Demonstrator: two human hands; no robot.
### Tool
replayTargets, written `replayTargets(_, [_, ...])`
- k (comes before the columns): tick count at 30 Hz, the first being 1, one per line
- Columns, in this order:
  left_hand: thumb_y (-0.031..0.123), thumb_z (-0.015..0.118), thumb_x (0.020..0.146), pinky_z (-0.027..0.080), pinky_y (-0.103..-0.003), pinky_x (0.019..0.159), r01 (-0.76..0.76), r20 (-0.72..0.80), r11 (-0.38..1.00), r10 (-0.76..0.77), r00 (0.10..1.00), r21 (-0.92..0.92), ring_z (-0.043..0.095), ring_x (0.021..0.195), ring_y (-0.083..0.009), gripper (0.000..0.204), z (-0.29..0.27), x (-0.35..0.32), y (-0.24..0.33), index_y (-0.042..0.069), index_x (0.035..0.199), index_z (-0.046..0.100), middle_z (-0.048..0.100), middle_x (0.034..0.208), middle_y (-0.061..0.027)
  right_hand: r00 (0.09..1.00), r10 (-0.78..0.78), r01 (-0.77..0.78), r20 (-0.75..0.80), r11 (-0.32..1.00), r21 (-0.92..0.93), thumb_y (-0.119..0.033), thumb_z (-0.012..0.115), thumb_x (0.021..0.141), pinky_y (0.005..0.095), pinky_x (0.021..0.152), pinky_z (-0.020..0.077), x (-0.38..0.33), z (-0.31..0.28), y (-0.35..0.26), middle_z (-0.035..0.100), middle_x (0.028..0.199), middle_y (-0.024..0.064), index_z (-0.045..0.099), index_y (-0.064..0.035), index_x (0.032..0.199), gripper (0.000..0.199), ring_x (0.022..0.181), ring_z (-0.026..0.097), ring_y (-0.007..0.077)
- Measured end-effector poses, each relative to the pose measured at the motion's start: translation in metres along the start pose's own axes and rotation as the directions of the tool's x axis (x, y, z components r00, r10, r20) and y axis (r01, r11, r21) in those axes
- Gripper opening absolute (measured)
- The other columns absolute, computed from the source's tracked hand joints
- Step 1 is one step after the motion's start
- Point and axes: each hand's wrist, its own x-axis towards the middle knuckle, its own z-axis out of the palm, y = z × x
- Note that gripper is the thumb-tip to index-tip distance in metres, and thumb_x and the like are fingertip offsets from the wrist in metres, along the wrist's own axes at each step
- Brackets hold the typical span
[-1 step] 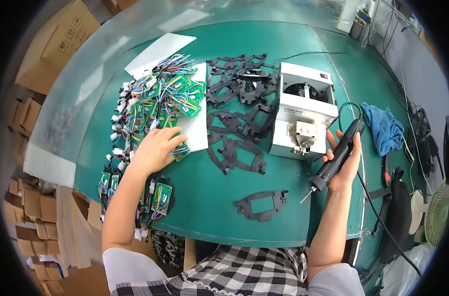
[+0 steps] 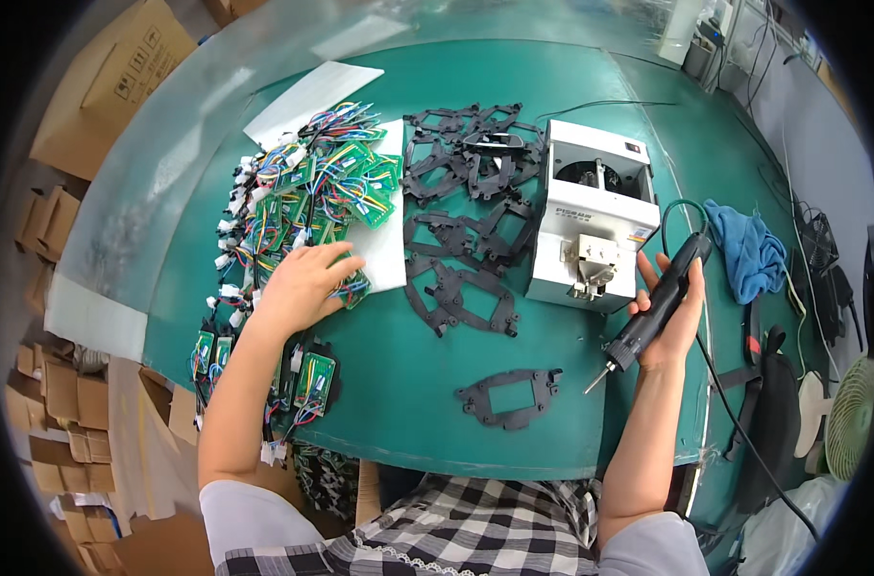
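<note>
A: Surface?
B: A green tabletop is filling most of the view, its edges bowing through the fisheye. Wired circuit boards are lying heaped on its left half, partly on a white foam sheet. Black plastic brackets are spreading beside them; a single bracket is lying apart, nearer the person. A white screw feeder is standing to their right.

A: Room?
B: Cardboard boxes are lining the left side, beyond a clear plastic sheet. A blue cloth is lying crumpled at right.

A: Hands?
B: The right hand is wrapping around a black electric screwdriver, its bit pointing down and leftward, well apart from the single bracket. The left hand is reaching palm down over the near edge of the heap, fingers spreading loosely above a green board.

A: Is it gripping that board?
B: Cannot tell; the hand is covering the contact.

A: Other obscured parts?
B: The left forearm is crossing in front of more boards at lower left. Overlapping wires are making single boards hard to count. The lens rim is cutting off a green fan, and the right fingers are hiding part of the screwdriver's body.
</note>
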Motion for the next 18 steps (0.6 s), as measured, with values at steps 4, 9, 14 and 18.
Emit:
replayTargets(4, [0.014, 0.081, 0.065, 0.044, -0.039, 0.100, 0.229, -0.236, 0.864, -0.361, 0.902, -0.448, 0.055, 0.118, -0.0263, 0.067, -0.002, 0.008, -0.004, 0.014, 0.127, 0.056, 0.057, 0.126, -0.0086, 0.999, -0.048, 0.049, 0.015, 0.998, -0.033, -0.056, 0.055, 0.088, 0.0290, 0.046, 0.0488, 0.001, -0.004, 0.001, 0.062, 0.112, 0.0231, 0.050, -0.0032, 0.108, 0.057, 0.048, 0.053, 0.0153])
replayTargets(9, [0.026, 0.079, 0.071, 0.050, -0.032, 0.085, 0.360, -0.256, 0.627, -0.678, 0.689, -0.691, 0.063, 0.096, -0.0193, 0.058, -0.022, 0.034, -0.021, 0.008, 0.123, 0.061, 0.065, 0.103, -0.0092, 0.998, -0.056, 0.056, 0.020, 0.998, -0.031, -0.056, 0.055, 0.088, 0.0289, 0.046, 0.0491, -0.001, -0.006, 0.002, 0.062, 0.110, 0.0244, 0.050, -0.0041, 0.109, 0.056, 0.048, 0.052, 0.0150])
replayTargets(14, [0.065, 0.070, 0.068, 0.052, -0.036, 0.071, 0.431, -0.231, 0.901, -0.410, 0.883, 0.047, 0.067, 0.084, -0.0276, 0.070, -0.010, 0.058, -0.022, 0.008, 0.109, 0.068, 0.068, 0.090, -0.0128, 0.998, -0.055, 0.055, 0.007, 0.998, -0.035, -0.057, 0.055, 0.088, 0.0285, 0.046, 0.0481, 0.000, -0.004, 0.002, 0.063, 0.107, 0.0242, 0.049, -0.0034, 0.110, 0.058, 0.048, 0.051, 0.0147])
replayTargets(18, [0.060, 0.065, 0.077, 0.051, -0.042, 0.063, 0.544, -0.348, 0.839, -0.503, 0.791, 0.024, 0.067, 0.074, -0.0292, 0.055, -0.012, 0.089, -0.018, 0.010, 0.098, 0.069, 0.068, 0.080, -0.0062, 0.997, -0.076, 0.075, -0.025, 0.996, -0.049, -0.056, 0.055, 0.088, 0.0284, 0.046, 0.0479, -0.001, -0.005, -0.001, 0.064, 0.104, 0.0235, 0.049, -0.0028, 0.112, 0.059, 0.048, 0.051, 0.0151])
